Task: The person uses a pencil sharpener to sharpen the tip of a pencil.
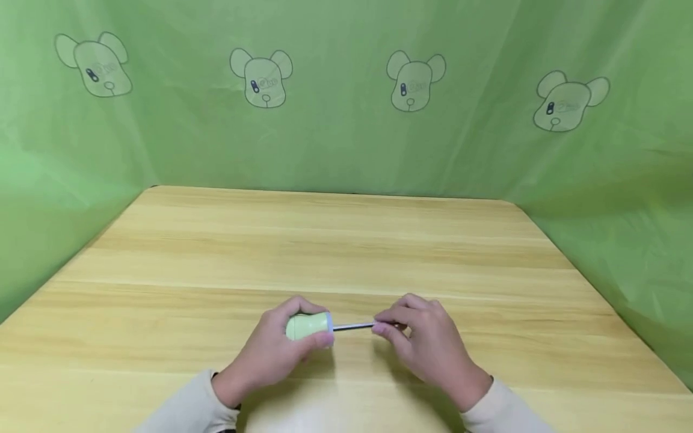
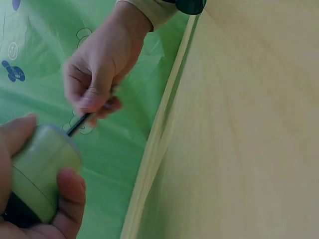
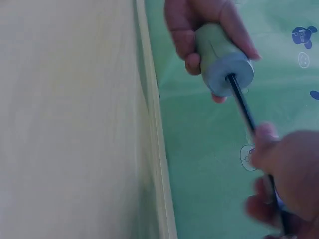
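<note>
My left hand (image 1: 265,352) grips a small pale green pencil sharpener (image 1: 307,326) with a bluish end, fingers and thumb on either side of its rounded body. A dark, thin pencil (image 1: 353,326) runs into the hole in that end, seen clearly in the right wrist view. On the right, my right hand (image 1: 433,343) pinches the pencil between thumb and fingers, a short way out from the sharpener (image 3: 224,64). The pencil's tip is hidden inside the sharpener. Its other end passes beyond the right fingers in the right wrist view. Both hands are near the table's front part.
A light wood-grain table (image 1: 325,252) spreads beneath and beyond the hands. Green curtains (image 1: 335,144) with pale mouse-head prints hang behind it and along both sides. The table edge (image 2: 164,119) shows in both wrist views.
</note>
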The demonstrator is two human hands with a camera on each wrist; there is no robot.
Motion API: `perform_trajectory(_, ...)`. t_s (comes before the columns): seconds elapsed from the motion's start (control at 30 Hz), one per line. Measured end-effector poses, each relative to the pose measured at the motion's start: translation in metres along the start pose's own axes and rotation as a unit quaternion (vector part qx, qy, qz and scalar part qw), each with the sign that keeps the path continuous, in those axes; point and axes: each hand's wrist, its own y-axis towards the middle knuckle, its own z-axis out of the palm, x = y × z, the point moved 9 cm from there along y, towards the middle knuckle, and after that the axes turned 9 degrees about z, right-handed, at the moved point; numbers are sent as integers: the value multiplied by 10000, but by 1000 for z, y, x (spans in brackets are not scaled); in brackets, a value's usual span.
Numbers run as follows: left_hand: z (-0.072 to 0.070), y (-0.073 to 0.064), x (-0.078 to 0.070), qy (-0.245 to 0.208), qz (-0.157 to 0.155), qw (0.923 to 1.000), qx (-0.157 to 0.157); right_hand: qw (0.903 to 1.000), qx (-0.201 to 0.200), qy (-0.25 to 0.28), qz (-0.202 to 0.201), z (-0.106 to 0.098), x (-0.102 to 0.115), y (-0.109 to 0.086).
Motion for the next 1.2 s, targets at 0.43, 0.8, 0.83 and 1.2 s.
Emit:
perform_trajectory(0.43,4,-2,9,-1562,-668,9855,-5,9657,-1904,-777,-1585,-14,31,-10)
perform_trajectory(0.8,2,0,-21,537,1225,9910,31,9841,1038,948,1082,16,-15,1)
perform_trajectory(0.83,1,0,-15,318,796,9963,-37,9965,436,411,576,7,-7,2)
perform_trajectory(1.2,7,-2,11,-2323,-1157,9656,174,9405,-2438,-872,-2201,-30,50,-15)
